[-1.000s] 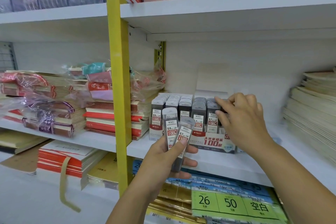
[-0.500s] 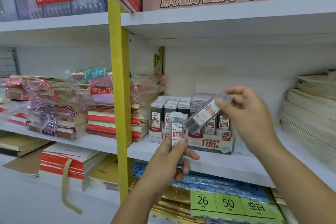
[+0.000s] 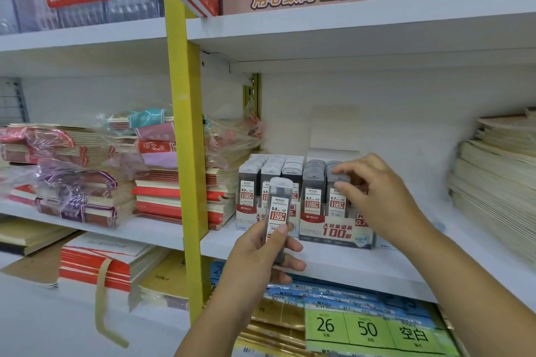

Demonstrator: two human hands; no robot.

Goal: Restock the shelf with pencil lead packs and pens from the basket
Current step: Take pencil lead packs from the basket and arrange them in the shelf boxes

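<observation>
1. Left hand [image 3: 261,252], at frame centre, grips a 0.5 pack [image 3: 278,211] upright, thumb on its label, in front of the shelf [image 3: 348,266]
2. Right hand [image 3: 377,197], right of centre, pinches the blurred top of a 0.7 pack [image 3: 338,180] standing in the right row of the box [image 3: 333,233]
3. That box sits on the shelf, touching a 0.5 box [image 3: 246,222] on its left

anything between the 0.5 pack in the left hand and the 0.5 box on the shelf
Nothing visible. The 0.5 pack in the left hand is right before the 0.5 box; the right hand pinches another pack at the 0.7 box.
</observation>
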